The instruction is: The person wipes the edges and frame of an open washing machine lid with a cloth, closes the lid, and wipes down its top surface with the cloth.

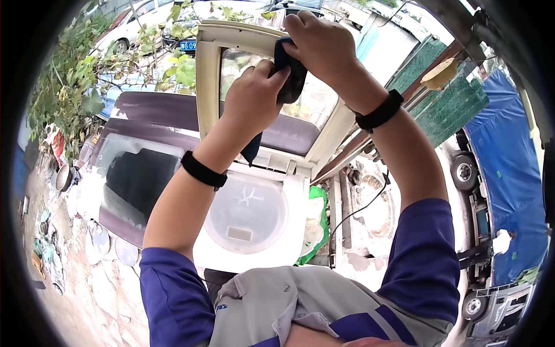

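A dark cloth (292, 81) is bunched between my two hands at the raised lid of a top-loading washing machine. My left hand (254, 95) is closed on the lower left of the cloth, and a dark end (251, 149) hangs below that wrist. Higher and to the right, my right hand (321, 49) grips the cloth's upper part. Both hands are in front of the lid's cream frame (208, 75), which surrounds a see-through window; whether the cloth touches it, I cannot tell. Below, the white machine body shows a round translucent inner cover (248, 208).
A purple-brown panel with a dark window (141, 179) stands at the left. Beside the machine lie a green bag (317, 248) and a black cable (361, 208). Leafy vines (75, 69) grow upper left, near a parked white car (130, 26). A blue-tarped truck (509, 173) is at the right.
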Demonstrator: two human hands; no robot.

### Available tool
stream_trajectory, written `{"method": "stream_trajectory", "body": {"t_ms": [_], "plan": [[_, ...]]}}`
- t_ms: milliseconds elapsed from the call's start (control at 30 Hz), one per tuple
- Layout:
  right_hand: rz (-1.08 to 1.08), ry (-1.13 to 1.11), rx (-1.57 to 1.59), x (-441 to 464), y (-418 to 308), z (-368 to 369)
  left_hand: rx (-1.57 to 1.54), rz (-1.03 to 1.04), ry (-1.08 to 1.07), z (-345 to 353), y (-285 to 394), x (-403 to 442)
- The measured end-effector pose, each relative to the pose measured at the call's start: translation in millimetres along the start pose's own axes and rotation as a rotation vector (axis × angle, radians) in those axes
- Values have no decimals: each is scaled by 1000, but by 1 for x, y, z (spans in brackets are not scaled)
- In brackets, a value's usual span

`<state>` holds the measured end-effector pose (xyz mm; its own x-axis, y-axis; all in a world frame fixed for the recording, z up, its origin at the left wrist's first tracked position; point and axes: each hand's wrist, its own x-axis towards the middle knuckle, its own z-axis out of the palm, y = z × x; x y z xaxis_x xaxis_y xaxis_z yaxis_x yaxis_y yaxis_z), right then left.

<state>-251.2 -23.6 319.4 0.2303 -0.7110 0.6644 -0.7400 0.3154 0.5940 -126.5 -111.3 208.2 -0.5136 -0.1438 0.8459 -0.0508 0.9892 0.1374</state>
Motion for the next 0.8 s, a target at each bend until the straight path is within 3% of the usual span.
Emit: {"method": "stream_trajectory", "body": {"t_ms": [133,367,400,567,800], "plan": [[92,42,108,-14,-2,-2,-1,79,5,2,-2,0],[287,90,142,-131,40,-9,-39,273,-77,26,42,6],[352,14,176,-138,41,-16,-17,253,-156,30,51,9],[204,71,125,-115,47,-31,-38,185,-285,41,67,16],[-28,49,-9,-56,41,-7,57,85,-158,23,28,13]]}}
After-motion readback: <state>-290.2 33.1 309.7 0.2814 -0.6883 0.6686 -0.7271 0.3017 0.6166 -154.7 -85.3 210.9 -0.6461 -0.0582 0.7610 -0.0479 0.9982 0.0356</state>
